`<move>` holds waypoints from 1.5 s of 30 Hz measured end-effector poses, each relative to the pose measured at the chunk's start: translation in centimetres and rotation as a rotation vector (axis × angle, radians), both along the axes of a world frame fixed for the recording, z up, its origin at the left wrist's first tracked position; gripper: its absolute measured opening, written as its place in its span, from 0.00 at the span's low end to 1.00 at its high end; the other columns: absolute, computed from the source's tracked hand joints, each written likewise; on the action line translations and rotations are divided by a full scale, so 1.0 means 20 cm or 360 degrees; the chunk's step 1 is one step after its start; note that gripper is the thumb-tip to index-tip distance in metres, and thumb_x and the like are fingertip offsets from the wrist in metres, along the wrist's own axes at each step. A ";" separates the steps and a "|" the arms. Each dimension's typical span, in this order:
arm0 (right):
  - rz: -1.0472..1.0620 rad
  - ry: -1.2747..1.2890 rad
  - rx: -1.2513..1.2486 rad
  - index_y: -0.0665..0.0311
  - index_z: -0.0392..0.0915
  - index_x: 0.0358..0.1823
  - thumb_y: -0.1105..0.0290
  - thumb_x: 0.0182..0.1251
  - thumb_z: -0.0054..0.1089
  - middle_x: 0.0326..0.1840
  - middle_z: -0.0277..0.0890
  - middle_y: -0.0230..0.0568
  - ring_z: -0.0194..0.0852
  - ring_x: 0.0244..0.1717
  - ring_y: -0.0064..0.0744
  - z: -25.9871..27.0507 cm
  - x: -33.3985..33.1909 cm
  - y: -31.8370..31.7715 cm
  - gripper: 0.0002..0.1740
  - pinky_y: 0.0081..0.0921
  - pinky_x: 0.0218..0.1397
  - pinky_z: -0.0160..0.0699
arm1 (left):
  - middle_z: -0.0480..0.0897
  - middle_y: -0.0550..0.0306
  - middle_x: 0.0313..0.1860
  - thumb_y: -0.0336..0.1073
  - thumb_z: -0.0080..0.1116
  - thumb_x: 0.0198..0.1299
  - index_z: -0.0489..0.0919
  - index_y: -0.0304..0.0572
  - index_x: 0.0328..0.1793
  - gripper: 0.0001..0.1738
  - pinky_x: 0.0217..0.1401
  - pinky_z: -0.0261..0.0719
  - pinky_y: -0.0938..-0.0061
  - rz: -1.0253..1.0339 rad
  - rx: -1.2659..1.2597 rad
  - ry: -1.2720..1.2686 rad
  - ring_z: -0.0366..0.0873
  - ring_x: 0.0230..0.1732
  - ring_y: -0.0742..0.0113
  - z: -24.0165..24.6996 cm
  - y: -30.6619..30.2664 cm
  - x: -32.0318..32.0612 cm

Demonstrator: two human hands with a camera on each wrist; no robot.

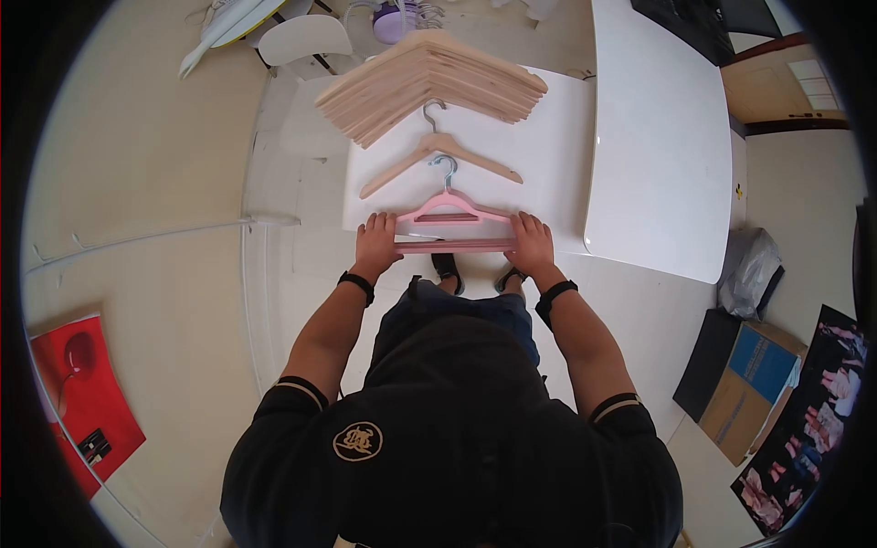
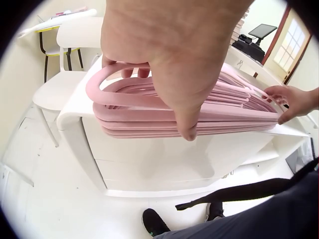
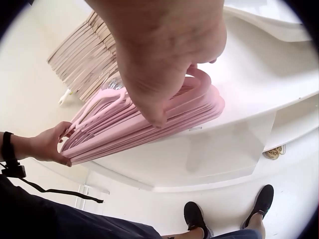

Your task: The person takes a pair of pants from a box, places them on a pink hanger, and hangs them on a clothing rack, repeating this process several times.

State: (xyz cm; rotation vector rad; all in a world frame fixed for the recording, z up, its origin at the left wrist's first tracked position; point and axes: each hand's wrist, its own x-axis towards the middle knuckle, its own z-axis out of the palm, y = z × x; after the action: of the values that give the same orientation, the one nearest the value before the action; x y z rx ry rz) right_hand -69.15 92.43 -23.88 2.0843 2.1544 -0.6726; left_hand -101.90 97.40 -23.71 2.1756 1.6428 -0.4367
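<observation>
A stack of pink hangers [image 1: 457,247] lies at the near edge of the white table, hooks pointing away from me. My left hand [image 1: 376,243] grips its left end, the thumb down over the front bars and the fingers around the far side. At the other end my right hand [image 1: 533,243] holds the stack the same way. In the left wrist view the layered bars [image 2: 137,115] sit flush on one another. Just beyond the pink hooks lies a single wooden hanger [image 1: 442,142]. A large pile of wooden hangers [image 1: 429,73] is spread behind it.
The white table [image 1: 557,201] extends under the hangers, with a second white table [image 1: 662,155] adjoining on the right. A white chair [image 1: 304,39] stands at the far left. Cardboard boxes [image 1: 735,402] stand on the floor at the right.
</observation>
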 end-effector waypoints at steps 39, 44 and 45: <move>-0.0035 -0.0023 -0.0128 0.54 0.61 0.66 0.63 0.44 0.71 0.68 0.61 0.37 0.58 0.68 0.39 0.01 -0.03 0.06 0.44 0.40 0.67 0.61 | 0.65 0.52 0.66 0.40 0.73 0.37 0.60 0.45 0.67 0.49 0.64 0.66 0.54 0.0044 -0.0054 -0.0088 0.60 0.69 0.55 -0.07 0.02 -0.03; -0.0080 -0.0058 -0.0177 0.54 0.59 0.67 0.64 0.45 0.70 0.69 0.59 0.39 0.58 0.68 0.42 -0.02 -0.04 0.06 0.44 0.41 0.67 0.62 | 0.64 0.52 0.66 0.36 0.70 0.40 0.59 0.45 0.68 0.46 0.63 0.65 0.51 0.0026 0.0056 -0.0088 0.59 0.70 0.56 -0.14 0.00 -0.04; -0.0080 -0.0060 -0.0178 0.54 0.59 0.67 0.64 0.45 0.70 0.69 0.59 0.39 0.58 0.68 0.42 -0.02 -0.04 0.06 0.44 0.41 0.67 0.62 | 0.64 0.52 0.67 0.35 0.69 0.41 0.59 0.47 0.69 0.46 0.63 0.65 0.51 0.0014 0.0065 -0.0092 0.59 0.70 0.55 -0.14 0.00 -0.04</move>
State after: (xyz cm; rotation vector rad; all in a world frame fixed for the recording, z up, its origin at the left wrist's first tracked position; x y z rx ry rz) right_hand -70.02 93.68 -24.31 2.0827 2.0024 -0.7344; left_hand -102.65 97.43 -26.42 2.1885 1.6438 -0.3374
